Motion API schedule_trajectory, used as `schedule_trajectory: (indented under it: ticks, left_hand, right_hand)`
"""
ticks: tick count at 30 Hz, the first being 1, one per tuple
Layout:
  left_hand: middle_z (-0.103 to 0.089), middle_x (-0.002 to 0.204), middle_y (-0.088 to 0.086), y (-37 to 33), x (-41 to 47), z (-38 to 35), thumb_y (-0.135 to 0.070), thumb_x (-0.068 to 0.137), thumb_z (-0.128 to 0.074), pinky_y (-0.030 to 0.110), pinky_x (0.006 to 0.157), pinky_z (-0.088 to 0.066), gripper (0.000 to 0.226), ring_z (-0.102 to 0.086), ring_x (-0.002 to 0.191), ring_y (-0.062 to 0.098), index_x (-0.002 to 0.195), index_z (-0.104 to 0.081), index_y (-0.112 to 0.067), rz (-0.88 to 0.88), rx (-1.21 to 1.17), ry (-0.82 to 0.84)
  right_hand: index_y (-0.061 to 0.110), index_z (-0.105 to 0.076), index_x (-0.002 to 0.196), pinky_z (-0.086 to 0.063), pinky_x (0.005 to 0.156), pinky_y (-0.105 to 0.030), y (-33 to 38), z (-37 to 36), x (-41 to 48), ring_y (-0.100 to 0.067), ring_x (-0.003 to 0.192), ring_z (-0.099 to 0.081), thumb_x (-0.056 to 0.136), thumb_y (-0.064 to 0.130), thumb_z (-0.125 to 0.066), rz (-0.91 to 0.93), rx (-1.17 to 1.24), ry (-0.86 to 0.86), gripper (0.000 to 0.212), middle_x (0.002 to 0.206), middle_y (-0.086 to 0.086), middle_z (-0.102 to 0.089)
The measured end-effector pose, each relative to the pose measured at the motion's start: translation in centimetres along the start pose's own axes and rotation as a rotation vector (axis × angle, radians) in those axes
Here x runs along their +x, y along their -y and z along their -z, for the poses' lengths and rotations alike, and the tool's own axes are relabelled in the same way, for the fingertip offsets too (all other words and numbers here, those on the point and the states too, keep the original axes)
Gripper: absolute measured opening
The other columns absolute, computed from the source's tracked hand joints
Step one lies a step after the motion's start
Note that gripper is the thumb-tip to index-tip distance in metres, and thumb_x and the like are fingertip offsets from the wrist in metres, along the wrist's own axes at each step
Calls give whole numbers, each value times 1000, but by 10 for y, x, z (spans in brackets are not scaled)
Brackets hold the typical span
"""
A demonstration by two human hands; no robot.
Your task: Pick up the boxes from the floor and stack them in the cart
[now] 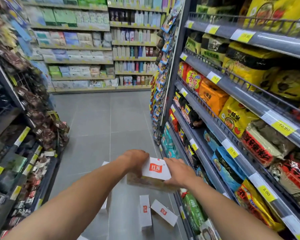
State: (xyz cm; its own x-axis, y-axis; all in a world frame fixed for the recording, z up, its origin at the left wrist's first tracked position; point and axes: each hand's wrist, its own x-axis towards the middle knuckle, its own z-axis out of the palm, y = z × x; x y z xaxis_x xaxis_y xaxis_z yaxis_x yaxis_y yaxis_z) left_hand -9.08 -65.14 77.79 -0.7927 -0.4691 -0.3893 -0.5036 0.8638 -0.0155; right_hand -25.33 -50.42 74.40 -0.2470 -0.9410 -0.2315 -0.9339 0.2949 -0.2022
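Forearms (76,196) out, my left hand (135,160) and right hand (178,172) grip one box (156,168) from either side above the floor (93,118), where at least two more boxes (145,212) lie; no cart shows, so most remains.

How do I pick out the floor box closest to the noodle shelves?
Follow the noodle shelving on the right down to the grey floor. Just below the held box lie two white boxes. Yours is the skewed box on the right, beside the straight-lying box.
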Motion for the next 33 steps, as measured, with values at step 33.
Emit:
schedule_trajectory:
  ticks: [33]
  left_hand:
    - [-59,126,3,-204,-24,40,-33,78,-85,34,72,-54,67,-59,112,26,133,-49,-20,-649,284,50]
  right_hand:
    - [31,-24,155,-48,101,-50,-43,-25,-254,-27,134,-41,72,56,-78,-671,145,-94,102,148,2,-44]
